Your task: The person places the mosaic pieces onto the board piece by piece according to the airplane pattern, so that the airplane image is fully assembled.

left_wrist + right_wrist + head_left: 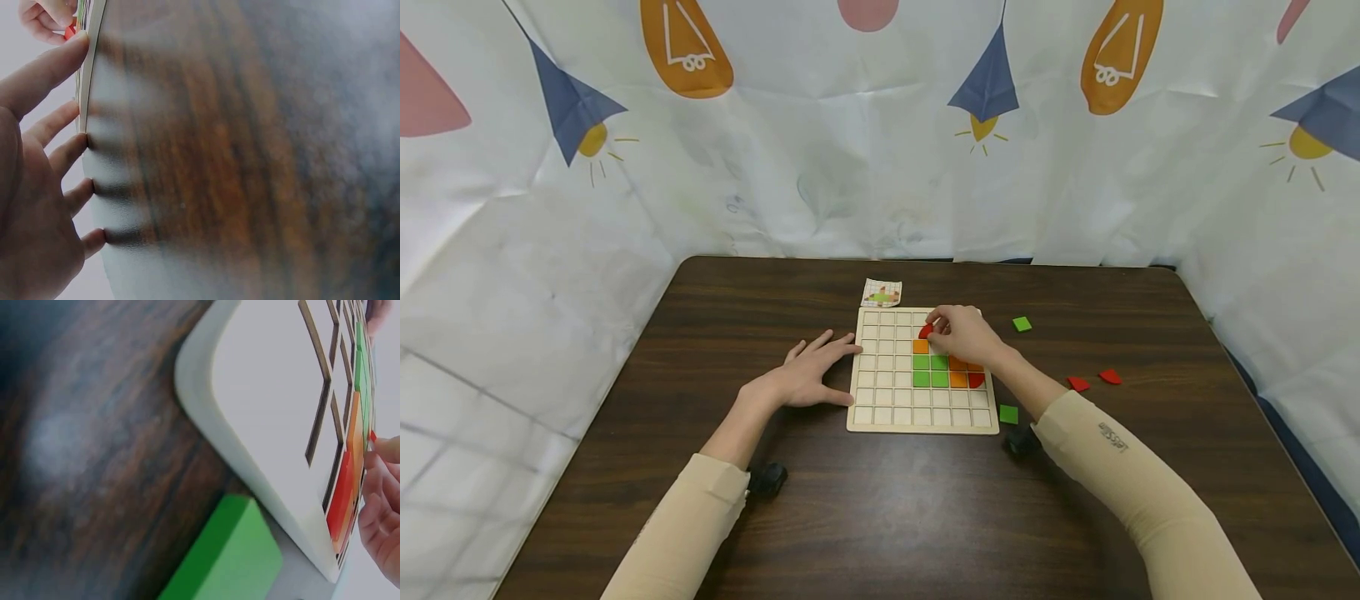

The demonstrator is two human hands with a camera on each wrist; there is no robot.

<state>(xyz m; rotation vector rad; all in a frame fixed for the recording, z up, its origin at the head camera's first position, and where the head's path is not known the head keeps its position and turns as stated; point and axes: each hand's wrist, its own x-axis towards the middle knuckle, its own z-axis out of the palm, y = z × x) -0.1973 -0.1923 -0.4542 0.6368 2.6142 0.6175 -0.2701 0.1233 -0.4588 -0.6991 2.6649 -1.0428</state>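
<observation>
A wooden grid board (886,415) lies on the dark table, with green tiles (930,372), orange tiles (958,379) and a red rounded tile (976,381) set in its squares. My right hand (967,335) reaches over the upper right of the board and pinches a red tile (926,331) between thumb and fingers, just above an orange tile (921,347). At the board's left edge, my left hand (805,375) lies with fingers spread, thumb and index fingertip against the rim. In the left wrist view its fingertips (78,137) meet the board's edge and the table.
Behind the board lies a small picture card (882,293). To its right are a green tile (1022,324), two red tiles (1078,383) and another green tile (1008,414) close to the board's lower right corner. A printed cloth (850,183) hangs around the table.
</observation>
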